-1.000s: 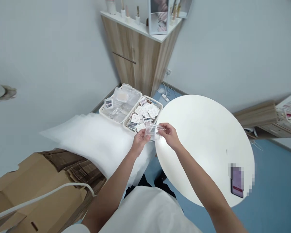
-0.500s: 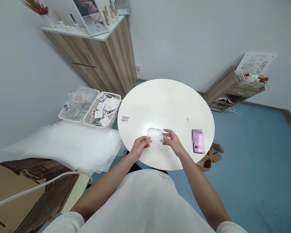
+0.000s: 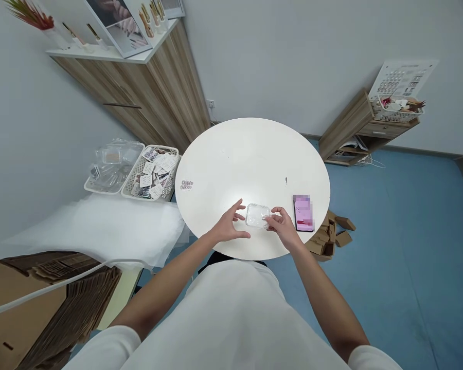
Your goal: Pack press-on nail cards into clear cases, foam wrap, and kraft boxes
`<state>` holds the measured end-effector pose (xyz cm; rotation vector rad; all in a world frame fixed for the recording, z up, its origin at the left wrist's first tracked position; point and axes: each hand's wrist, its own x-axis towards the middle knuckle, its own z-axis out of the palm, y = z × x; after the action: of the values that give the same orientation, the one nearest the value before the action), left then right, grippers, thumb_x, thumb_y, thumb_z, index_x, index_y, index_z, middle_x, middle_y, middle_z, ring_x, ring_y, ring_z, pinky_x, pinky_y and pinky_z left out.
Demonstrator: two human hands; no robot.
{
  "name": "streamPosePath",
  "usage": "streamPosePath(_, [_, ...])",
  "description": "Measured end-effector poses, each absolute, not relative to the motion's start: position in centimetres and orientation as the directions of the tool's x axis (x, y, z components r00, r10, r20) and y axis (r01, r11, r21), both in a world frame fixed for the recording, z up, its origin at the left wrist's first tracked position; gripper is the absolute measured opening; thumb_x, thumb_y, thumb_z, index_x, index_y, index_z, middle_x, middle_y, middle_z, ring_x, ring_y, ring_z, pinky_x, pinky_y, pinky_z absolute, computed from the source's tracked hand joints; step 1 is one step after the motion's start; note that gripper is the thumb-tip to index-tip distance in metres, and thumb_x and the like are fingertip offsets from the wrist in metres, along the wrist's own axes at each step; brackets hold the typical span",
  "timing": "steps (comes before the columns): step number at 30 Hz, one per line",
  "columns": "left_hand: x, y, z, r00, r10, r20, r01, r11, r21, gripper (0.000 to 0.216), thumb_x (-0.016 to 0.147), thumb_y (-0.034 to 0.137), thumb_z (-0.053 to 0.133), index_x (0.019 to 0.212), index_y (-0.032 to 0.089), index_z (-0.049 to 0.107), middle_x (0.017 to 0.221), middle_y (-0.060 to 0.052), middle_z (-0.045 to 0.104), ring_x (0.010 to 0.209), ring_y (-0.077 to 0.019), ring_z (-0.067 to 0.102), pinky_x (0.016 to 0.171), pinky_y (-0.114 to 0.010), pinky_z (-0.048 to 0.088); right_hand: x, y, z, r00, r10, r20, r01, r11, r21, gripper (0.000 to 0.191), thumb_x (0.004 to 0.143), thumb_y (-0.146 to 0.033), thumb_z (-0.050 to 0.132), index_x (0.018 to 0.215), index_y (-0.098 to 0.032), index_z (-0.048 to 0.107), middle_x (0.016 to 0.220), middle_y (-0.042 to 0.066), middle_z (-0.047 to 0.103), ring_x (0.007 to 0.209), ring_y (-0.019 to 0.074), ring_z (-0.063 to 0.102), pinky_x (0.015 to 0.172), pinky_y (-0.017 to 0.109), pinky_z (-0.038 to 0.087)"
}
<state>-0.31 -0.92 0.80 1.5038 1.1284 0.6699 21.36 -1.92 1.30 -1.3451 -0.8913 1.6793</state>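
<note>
A small clear plastic box [image 3: 256,215] lies on the round white table [image 3: 250,154] near its front edge. My right hand [image 3: 282,226] pinches the box's right side with curled fingers. My left hand [image 3: 229,226] is just left of the box, fingers spread apart and holding nothing, fingertips close to the box's left edge. A small printed sticker card [image 3: 187,184] lies on the table's left part.
A phone [image 3: 303,213] lies on the table right of my hands. Two white baskets, one with clear boxes [image 3: 111,165] and one with cards [image 3: 151,172], sit to the left beside white foam sheets [image 3: 100,226]. Cardboard [image 3: 42,303] lies lower left. Wooden cabinet [image 3: 146,92] behind.
The view swung from the baskets to the table. The clear box came down from both hands onto the table. My left hand let go and opened; the right still pinches it.
</note>
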Motion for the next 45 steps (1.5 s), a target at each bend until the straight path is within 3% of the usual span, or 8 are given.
streamPosePath(5, [-0.3, 0.3, 1.1, 0.457, 0.886, -0.083, 0.298, -0.065, 0.952, 0.082, 0.052, 0.032, 0.076, 0.125, 0.024, 0.039, 0.111, -0.008, 0.052, 0.081, -0.0137, 0.052, 0.080, -0.034, 0.044, 19.9, -2.4, 1.7, -0.132, 0.919, -0.373, -0.075, -0.384, -0.920, 0.032, 0.066, -0.044, 0.062, 0.080, -0.023, 0.042, 0.073, -0.003, 0.053, 0.059, 0.0101, 0.051, 0.057, 0.027, 0.044])
streamPosePath(9, [-1.0, 0.5, 0.8, 0.468, 0.882, -0.056, 0.239, -0.065, 0.969, 0.076, 0.053, 0.029, 0.075, 0.122, 0.024, 0.042, 0.100, -0.005, 0.054, 0.078, -0.0120, 0.051, 0.078, -0.032, 0.044, 18.6, -2.9, 1.6, -0.064, 0.959, -0.277, 0.172, -0.263, -0.949, 0.026, 0.074, -0.046, 0.052, 0.084, -0.022, 0.046, 0.092, 0.002, 0.054, 0.062, 0.0108, 0.053, 0.060, 0.029, 0.045])
streamPosePath(14, [-2.2, 1.2, 0.0, 0.477, 0.877, -0.053, 0.171, -0.034, 0.985, 0.073, 0.053, 0.028, 0.075, 0.119, 0.024, 0.043, 0.093, -0.003, 0.052, 0.078, -0.0118, 0.050, 0.077, -0.029, 0.042, 18.8, -3.3, 2.2, -0.065, 0.997, -0.029, 0.501, 0.008, -0.866, 0.029, 0.079, -0.047, 0.045, 0.096, -0.024, 0.051, 0.127, 0.009, 0.038, 0.114, 0.0240, 0.042, 0.089, 0.042, 0.039])
streamPosePath(17, [-2.9, 1.6, -0.4, 0.506, 0.861, -0.048, 0.147, -0.031, 0.989, 0.072, 0.053, 0.028, 0.075, 0.118, 0.024, 0.044, 0.090, -0.002, 0.051, 0.080, -0.0124, 0.050, 0.076, -0.028, 0.040, 19.3, -3.1, 3.2, -0.223, 0.975, -0.010, 0.585, 0.126, -0.801, 0.042, 0.069, -0.050, 0.058, 0.103, -0.026, 0.049, 0.133, 0.009, 0.032, 0.123, 0.0280, 0.032, 0.093, 0.045, 0.035])
streamPosePath(20, [-3.1, 1.8, -0.4, 0.542, 0.840, -0.029, 0.132, -0.051, 0.990, 0.072, 0.054, 0.029, 0.074, 0.119, 0.024, 0.044, 0.088, -0.001, 0.050, 0.078, -0.0123, 0.049, 0.075, -0.028, 0.040, 19.2, -2.7, 3.9, -0.373, 0.926, -0.060, 0.625, 0.203, -0.754, 0.053, 0.060, -0.050, 0.067, 0.102, -0.025, 0.048, 0.136, 0.010, 0.031, 0.123, 0.0293, 0.033, 0.091, 0.045, 0.038])
streamPosePath(23, [-2.8, 1.7, -0.3, 0.567, 0.824, -0.006, 0.131, -0.083, 0.988, 0.072, 0.055, 0.030, 0.074, 0.120, 0.024, 0.042, 0.088, -0.001, 0.050, 0.078, -0.0121, 0.048, 0.075, -0.028, 0.041, 18.7, -2.2, 4.1, -0.410, 0.910, -0.064, 0.647, 0.241, -0.723, 0.043, 0.063, -0.043, 0.066, 0.097, -0.023, 0.047, 0.129, 0.011, 0.040, 0.116, 0.0267, 0.042, 0.087, 0.042, 0.041])
streamPosePath(33, [-1.2, 1.5, -0.5, 0.530, 0.846, -0.059, 0.229, -0.076, 0.971, 0.088, 0.052, 0.033, 0.076, 0.129, 0.028, 0.033, 0.098, -0.004, 0.052, 0.072, -0.0104, 0.050, 0.078, -0.034, 0.044, 20.6, -0.8, 2.9, -0.498, 0.858, 0.125, 0.654, 0.466, -0.595, 0.032, 0.064, -0.028, 0.063, 0.092, -0.021, 0.048, 0.123, 0.014, 0.046, 0.111, 0.0270, 0.046, 0.083, 0.042, 0.044])
streamPosePath(45, [0.9, 0.6, -1.5, 0.499, 0.851, -0.164, 0.198, 0.072, 0.978, 0.083, 0.056, 0.029, 0.074, 0.129, 0.024, 0.035, 0.089, -0.002, 0.052, 0.066, -0.0080, 0.047, 0.075, -0.032, 0.045, 23.0, -0.1, 1.1, -0.567, 0.813, 0.135, 0.598, 0.519, -0.611, 0.037, 0.064, -0.031, 0.063, 0.096, -0.020, 0.050, 0.124, 0.016, 0.046, 0.107, 0.0270, 0.048, 0.083, 0.043, 0.043])
